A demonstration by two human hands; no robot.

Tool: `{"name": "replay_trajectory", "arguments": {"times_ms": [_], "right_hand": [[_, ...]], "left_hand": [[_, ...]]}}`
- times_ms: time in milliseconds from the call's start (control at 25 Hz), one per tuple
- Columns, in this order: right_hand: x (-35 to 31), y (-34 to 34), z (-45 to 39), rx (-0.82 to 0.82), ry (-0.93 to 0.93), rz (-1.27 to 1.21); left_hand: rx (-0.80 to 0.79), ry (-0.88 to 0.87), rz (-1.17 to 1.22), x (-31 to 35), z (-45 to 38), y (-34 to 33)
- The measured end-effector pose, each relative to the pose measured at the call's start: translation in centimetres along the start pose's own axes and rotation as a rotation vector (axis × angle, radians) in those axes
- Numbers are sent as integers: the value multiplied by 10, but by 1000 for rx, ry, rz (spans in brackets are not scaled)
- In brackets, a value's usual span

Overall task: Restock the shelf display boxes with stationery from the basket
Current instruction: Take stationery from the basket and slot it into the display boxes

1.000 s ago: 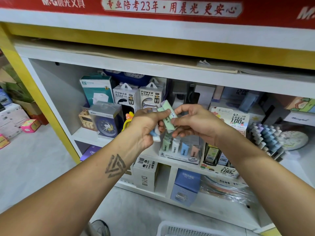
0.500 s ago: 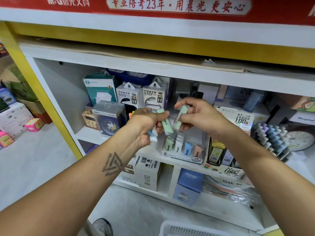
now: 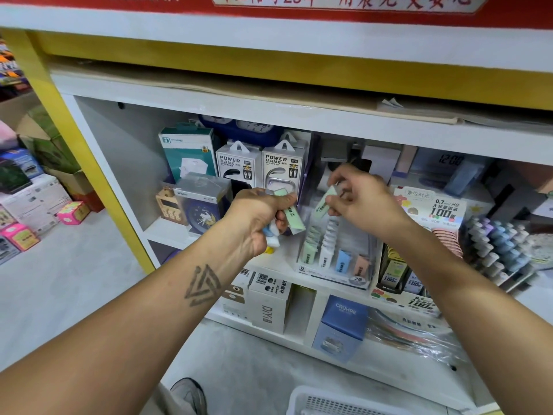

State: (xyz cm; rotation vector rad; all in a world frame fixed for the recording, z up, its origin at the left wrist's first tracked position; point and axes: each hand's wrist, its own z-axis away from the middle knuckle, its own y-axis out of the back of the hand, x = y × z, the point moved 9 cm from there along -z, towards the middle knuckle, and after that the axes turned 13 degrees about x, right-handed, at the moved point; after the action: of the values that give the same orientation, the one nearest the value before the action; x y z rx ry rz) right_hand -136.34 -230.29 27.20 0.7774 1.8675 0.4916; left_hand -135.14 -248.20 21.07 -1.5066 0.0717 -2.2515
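A person's right hand (image 3: 360, 202) pinches one green eraser (image 3: 324, 203) above the clear display box (image 3: 335, 274) on the shelf (image 3: 278, 256), while the left hand (image 3: 257, 217) grips a bundle of erasers (image 3: 288, 218)

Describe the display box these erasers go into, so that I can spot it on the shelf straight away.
Find the two white Power Bank boxes on the white middle shelf. Just right of them, below the right hand pinching a green eraser, stands the clear display box. It alone holds upright rows of erasers: green, white, blue, pink.
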Motion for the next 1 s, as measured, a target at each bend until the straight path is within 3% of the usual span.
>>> {"name": "replay_trajectory", "arguments": {"times_ms": [280, 520, 840, 1000], "right_hand": [[2, -30, 11, -51, 166, 331], [14, -41, 14, -132, 117, 361], [3, -49, 19, -148, 254, 471], [4, -55, 20, -211, 199, 450]], "left_hand": [[35, -6, -12, -2, -2, 6], [34, -1, -8, -3, -1, 6], [34, 6, -13, -4, -1, 6], [35, 14, -12, -5, -2, 6]]}}
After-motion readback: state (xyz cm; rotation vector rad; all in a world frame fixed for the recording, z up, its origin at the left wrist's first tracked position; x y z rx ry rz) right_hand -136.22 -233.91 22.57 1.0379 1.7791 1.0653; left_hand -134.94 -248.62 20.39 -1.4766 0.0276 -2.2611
